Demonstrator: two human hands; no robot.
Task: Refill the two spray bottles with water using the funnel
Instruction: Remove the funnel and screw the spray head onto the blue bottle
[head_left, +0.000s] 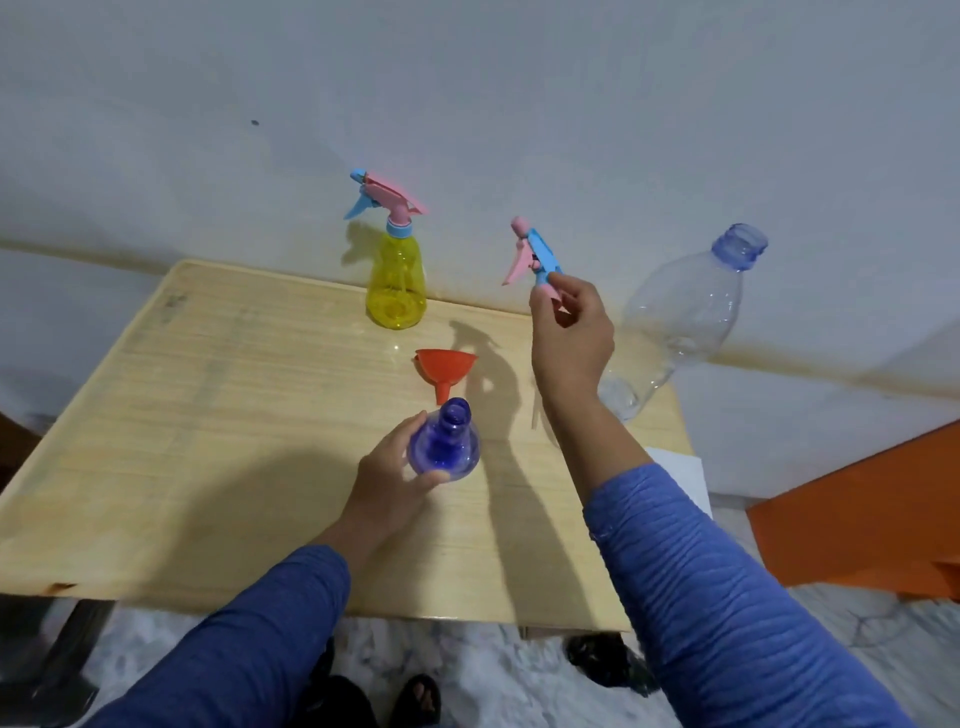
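Observation:
My left hand (387, 480) grips the blue spray bottle (447, 444), which stands uncapped on the wooden table (218, 415) with its neck open. Raised above the table, my right hand (569, 332) holds that bottle's blue and pink spray head (535, 257). An orange funnel (444, 369) lies on its side just behind the blue bottle. The yellow spray bottle (396, 280), with its pink and blue spray head screwed on, stands at the table's far edge. A large clear water bottle (680, 317) without a cap stands at the right, behind my right wrist.
The table is pushed against a pale wall. An orange piece of furniture (857, 519) stands on the floor to the right. A white sheet (680, 467) peeks out past the table's right edge. My sandalled feet show on the marble floor below.

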